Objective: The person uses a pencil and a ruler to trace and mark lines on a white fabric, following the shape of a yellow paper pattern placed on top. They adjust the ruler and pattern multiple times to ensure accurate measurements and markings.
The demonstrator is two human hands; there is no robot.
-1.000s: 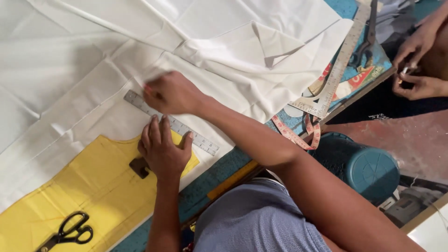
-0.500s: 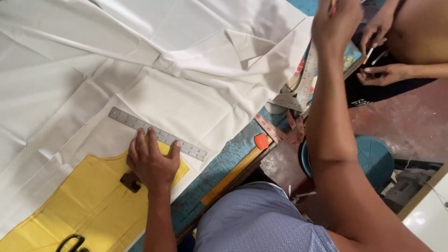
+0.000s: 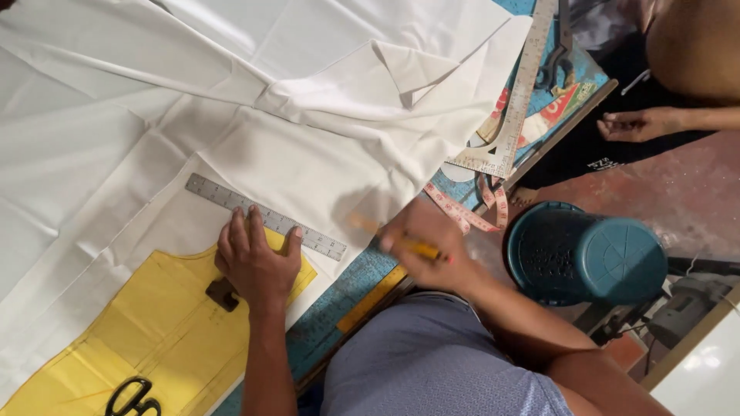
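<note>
While the left hand (image 3: 254, 262) lies flat with its fingers spread, it presses on a grey metal ruler (image 3: 264, 216) and on the top edge of a yellow paper pattern (image 3: 146, 339). The ruler is long and thin, with tiny marks along it, and it lies slanted across the white cloth (image 3: 231, 100). The right hand (image 3: 420, 246) is blurry. It is closed around a yellow pencil (image 3: 401, 243) with a red end, and it is near the table edge, well apart from the ruler.

The yellow pattern lies on the white cloth, at the lower left. A small dark block (image 3: 221, 293) sits on the pattern, just beside the left wrist. Black scissors (image 3: 132, 398) lie on the pattern at the bottom edge.

The white cloth covers most of a blue table (image 3: 339, 300) and has folds and creases. A pink measuring tape (image 3: 466, 214) hangs over the table edge. A long pale ruler (image 3: 515, 100) lies at the top right corner of the table. Beside the table stands a round teal stool (image 3: 586, 258) on a reddish floor (image 3: 678, 185). Another person's hand (image 3: 636, 123) shows at the top right.
</note>
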